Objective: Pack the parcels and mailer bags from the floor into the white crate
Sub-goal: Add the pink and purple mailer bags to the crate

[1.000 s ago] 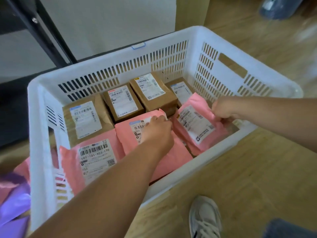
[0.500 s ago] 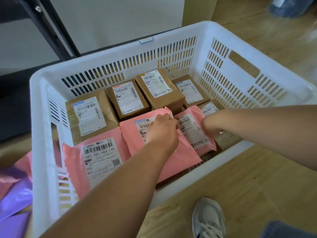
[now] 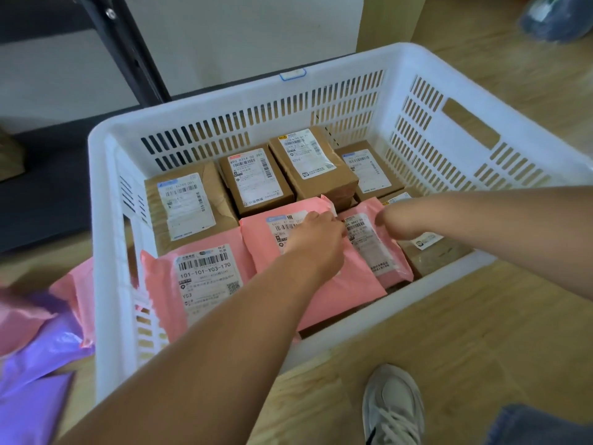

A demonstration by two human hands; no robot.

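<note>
The white crate (image 3: 224, 101) stands on the wooden floor. Several brown parcels (image 3: 253, 178) with white labels line its far side. Three pink mailer bags lie along the near side. My left hand (image 3: 317, 239) rests on the middle pink mailer bag (image 3: 337, 293), fingers curled at its label near the top edge. My right hand (image 3: 398, 220) sits curled at the upper right edge of the small pink mailer bag (image 3: 394, 268), its fingertips hidden. The left pink mailer bag (image 3: 160, 284) lies untouched. Another brown parcel (image 3: 433, 255) lies under my right forearm.
Purple mailer bags (image 3: 38, 348) and a pink one (image 3: 73, 293) lie on the floor left of the crate. A grey sneaker (image 3: 391, 403) stands by the crate's near side. A black shelf post (image 3: 128, 49) rises behind, and a blue bag (image 3: 552, 17) lies at the far right.
My right hand has lowered the small pink mailer bag from a raised tilt until it lies flat beside the middle bag. My left hand has stayed on the middle bag.
</note>
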